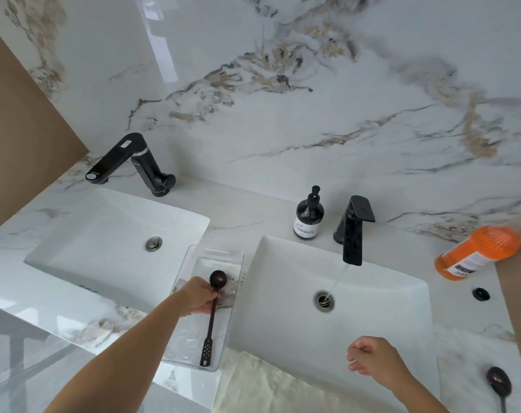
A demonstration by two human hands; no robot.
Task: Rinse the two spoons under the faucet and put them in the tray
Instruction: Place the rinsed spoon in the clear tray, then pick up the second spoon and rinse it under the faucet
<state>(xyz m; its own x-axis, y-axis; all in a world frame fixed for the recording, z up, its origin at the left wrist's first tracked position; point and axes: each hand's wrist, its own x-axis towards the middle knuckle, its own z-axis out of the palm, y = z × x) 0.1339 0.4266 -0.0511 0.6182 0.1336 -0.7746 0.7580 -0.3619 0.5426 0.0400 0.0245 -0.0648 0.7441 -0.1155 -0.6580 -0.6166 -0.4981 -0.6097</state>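
A clear plastic tray lies on the counter between two white sinks. My left hand reaches over it and grips the handle of a dark long-handled spoon, whose round bowl points away from me and whose perforated end lies near the tray's front edge. A second dark spoon rests on the counter at the bottom right. My right hand hovers over the front rim of the right sink, fingers loosely curled, holding nothing. The black faucet runs a thin stream into the drain.
A black pump bottle stands left of the running faucet. An orange bottle lies tilted at the right. The left sink has its own black faucet. A pale towel lies at the counter's front. A small black cap sits near the orange bottle.
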